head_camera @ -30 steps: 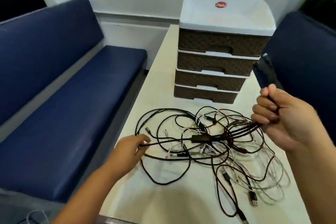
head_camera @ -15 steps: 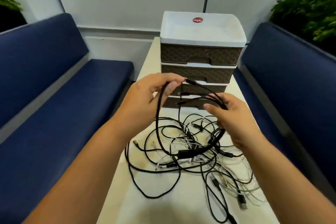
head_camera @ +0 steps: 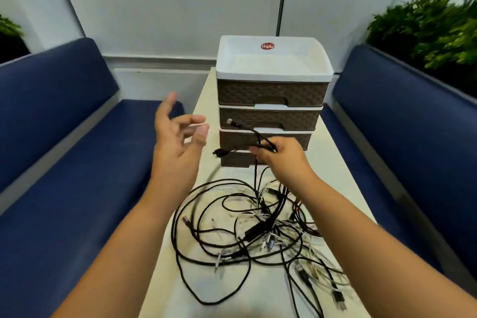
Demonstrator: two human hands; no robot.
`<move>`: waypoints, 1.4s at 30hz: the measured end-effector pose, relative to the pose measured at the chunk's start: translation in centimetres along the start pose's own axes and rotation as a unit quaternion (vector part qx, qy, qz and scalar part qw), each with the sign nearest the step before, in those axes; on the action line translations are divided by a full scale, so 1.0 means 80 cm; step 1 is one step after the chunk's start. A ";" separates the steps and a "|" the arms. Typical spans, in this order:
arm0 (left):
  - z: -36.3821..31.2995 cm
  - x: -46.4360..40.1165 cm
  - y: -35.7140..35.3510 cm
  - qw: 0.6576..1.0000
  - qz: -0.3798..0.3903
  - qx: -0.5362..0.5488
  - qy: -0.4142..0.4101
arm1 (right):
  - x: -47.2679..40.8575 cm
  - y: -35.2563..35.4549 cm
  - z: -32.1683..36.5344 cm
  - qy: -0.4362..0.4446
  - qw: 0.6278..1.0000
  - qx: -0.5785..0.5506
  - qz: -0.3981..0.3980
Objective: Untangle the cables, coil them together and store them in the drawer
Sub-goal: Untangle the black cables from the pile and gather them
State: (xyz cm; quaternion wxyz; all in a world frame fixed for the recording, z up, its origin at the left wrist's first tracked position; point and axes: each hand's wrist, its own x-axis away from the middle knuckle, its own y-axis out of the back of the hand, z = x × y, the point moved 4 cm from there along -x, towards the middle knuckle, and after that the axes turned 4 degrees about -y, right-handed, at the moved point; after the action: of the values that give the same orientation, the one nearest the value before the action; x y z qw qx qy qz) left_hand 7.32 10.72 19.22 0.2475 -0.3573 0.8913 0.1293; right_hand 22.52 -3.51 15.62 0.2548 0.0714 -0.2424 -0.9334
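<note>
The job is barely begun, as far as I can judge. Most of the cables lie in one knotted heap of black and white strands on the desk, just in front of the drawer unit. The right hand pinches a few black cable ends lifted off the heap (plugs sticking out to its left), while the left hand hovers beside them, fingers loose and holding nothing. No finished coil shows. All four drawers look closed, their contents hidden; the top tray appears bare.
</note>
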 end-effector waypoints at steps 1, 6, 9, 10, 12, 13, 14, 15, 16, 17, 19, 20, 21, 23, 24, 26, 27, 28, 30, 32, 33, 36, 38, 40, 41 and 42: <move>0.026 -0.001 -0.004 0.998 -0.015 -0.039 0.048 | -0.003 0.004 0.007 0.008 1.000 0.001 -0.002; 0.134 0.023 -0.081 0.952 0.204 -0.132 0.187 | -0.013 0.021 0.047 0.055 0.998 0.002 -0.012; 0.160 0.030 -0.116 0.938 0.218 -0.176 0.206 | -0.014 0.034 0.067 0.051 0.997 -0.051 -0.008; 0.163 0.030 -0.122 0.936 0.210 -0.191 0.209 | -0.016 0.038 0.074 0.057 0.996 -0.070 -0.013; 0.159 0.030 -0.133 0.935 0.224 -0.209 0.178 | -0.018 0.049 0.090 0.073 0.991 -0.104 -0.034; 0.159 0.030 -0.137 0.934 0.237 -0.212 0.163 | -0.018 0.055 0.098 0.079 0.989 -0.117 -0.044; 0.161 0.031 -0.139 0.934 0.243 -0.208 0.162 | -0.018 0.063 0.105 0.086 0.987 -0.128 -0.055; 0.164 0.033 -0.138 0.932 0.242 -0.204 0.179 | -0.018 0.071 0.113 0.096 0.984 -0.135 -0.067; 0.166 0.035 -0.137 0.929 0.234 -0.198 0.208 | -0.017 0.081 0.120 0.107 0.981 -0.142 -0.081; 0.169 0.035 -0.136 0.925 0.220 -0.201 0.235 | -0.016 0.090 0.127 0.119 0.977 -0.152 -0.092; 0.171 0.031 -0.138 0.933 0.188 -0.178 0.250 | -0.012 0.106 0.136 0.141 0.967 -0.185 -0.104; 0.173 0.026 -0.139 0.941 0.169 -0.153 0.250 | -0.010 0.112 0.138 0.148 0.962 -0.202 -0.106; 0.171 0.021 -0.140 0.947 0.155 -0.126 0.250 | -0.007 0.117 0.139 0.151 0.958 -0.219 -0.107; 0.170 0.008 -0.138 0.957 0.148 -0.125 0.216 | -0.002 0.127 0.134 0.151 0.952 -0.245 -0.107; 0.169 0.003 -0.136 0.961 0.143 -0.136 0.193 | 0.000 0.132 0.130 0.147 0.950 -0.253 -0.114; 0.163 -0.003 -0.129 0.971 0.109 -0.135 0.165 | 0.000 0.143 0.119 0.131 0.944 -0.267 -0.140; 0.162 -0.006 -0.126 0.974 0.083 -0.140 0.154 | 0.000 0.147 0.112 0.124 0.941 -0.277 -0.152; 0.161 -0.008 -0.124 0.978 0.059 -0.136 0.147 | 0.000 0.151 0.106 0.117 0.937 -0.289 -0.158; 0.159 -0.013 -0.124 0.985 0.030 -0.089 0.148 | 0.002 0.156 0.093 0.102 0.931 -0.311 -0.163; 0.150 -0.018 -0.125 0.990 0.015 -0.056 0.130 | 0.009 0.161 0.081 0.087 0.924 -0.330 -0.174; 0.145 -0.020 -0.125 0.992 0.008 -0.050 0.118 | 0.015 0.164 0.076 0.082 0.920 -0.338 -0.181; 0.137 -0.027 -0.122 0.992 -0.017 -0.029 0.123 | 0.030 0.172 0.066 0.071 0.913 -0.357 -0.187; 0.136 -0.033 -0.121 0.985 -0.032 -0.011 0.170 | 0.039 0.175 0.061 0.056 0.915 -0.355 -0.183; 0.126 -0.036 -0.120 0.981 -0.027 -0.007 0.191 | 0.046 0.178 0.055 0.042 0.920 -0.348 -0.178; 0.117 -0.037 -0.118 0.983 -0.027 -0.008 0.180 | 0.050 0.180 0.053 0.041 0.921 -0.348 -0.171; 0.104 -0.038 -0.115 0.987 -0.037 -0.004 0.159 | 0.054 0.182 0.051 0.045 0.921 -0.352 -0.162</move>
State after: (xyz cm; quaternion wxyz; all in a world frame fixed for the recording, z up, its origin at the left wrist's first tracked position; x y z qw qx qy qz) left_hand 18.56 9.27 13.30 0.1056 -0.4069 0.9050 0.0647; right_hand 24.16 -14.98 26.24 0.1191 0.0573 0.1285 -0.9829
